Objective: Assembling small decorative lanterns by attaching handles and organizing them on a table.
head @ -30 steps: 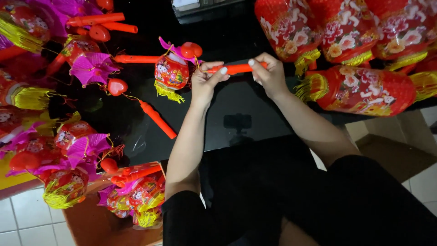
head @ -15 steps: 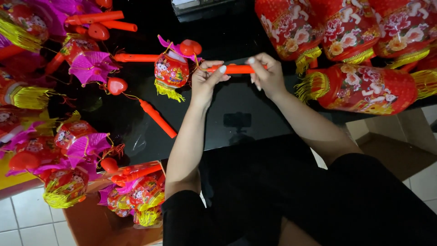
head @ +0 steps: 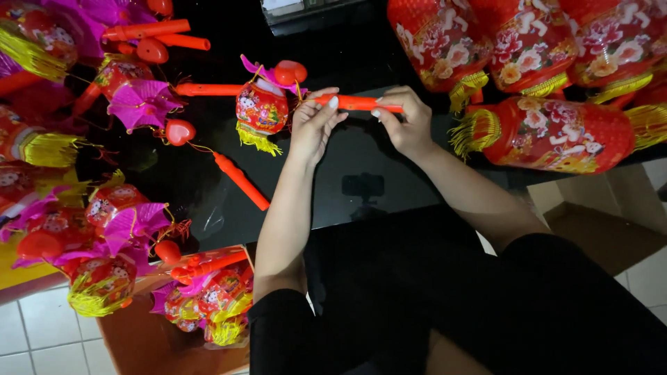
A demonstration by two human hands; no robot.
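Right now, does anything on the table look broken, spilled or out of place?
Nothing stands out. Both hands, left hand and right hand, hold an orange stick beside a small lantern. Other lanterns and a loose stick lie scattered on the black table, none visibly damaged.

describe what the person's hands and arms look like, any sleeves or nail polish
Both forearms are bare; dark, likely black, sleeves are pushed up to about the elbow. The left hand and right hand wear no gloves. Fingernails look pale, possibly painted light. No rings or watch visible.

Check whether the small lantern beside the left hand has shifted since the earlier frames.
No. The small lantern keeps its place beside the loose orange stick on the black table.
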